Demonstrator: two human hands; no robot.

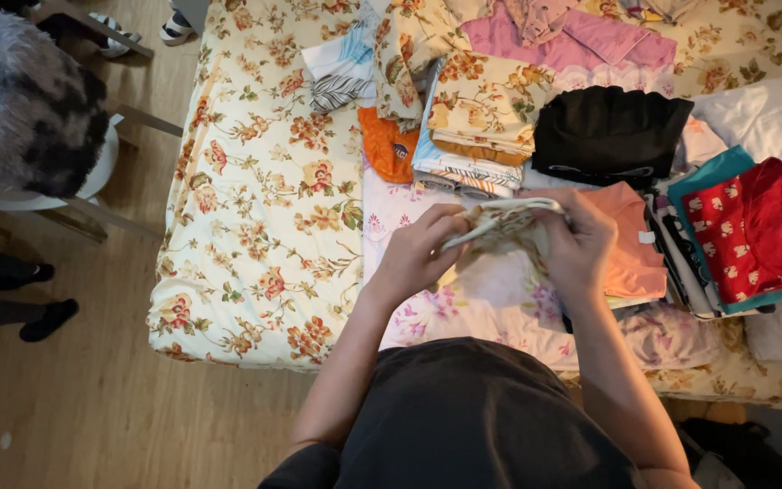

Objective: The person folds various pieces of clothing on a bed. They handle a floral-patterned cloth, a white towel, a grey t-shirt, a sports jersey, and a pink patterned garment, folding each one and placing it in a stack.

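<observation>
Folded clothes stacks (477, 127) crowd the bed (255, 208) ahead; your left hand (416, 254) and right hand (581, 243) both grasp a small floral cloth (500, 222).

Folded stacks (474, 127) lie on the bed (255, 199), behind the held cloth (500, 222).

Warm, yellowish indoor light falls fairly evenly over the bed (255, 208), brightest toward its far right corner. Shadows are soft. The wooden floor (74, 407) lies dimmer. The picture is sharp, with slight wide-angle bending at the edges.
</observation>
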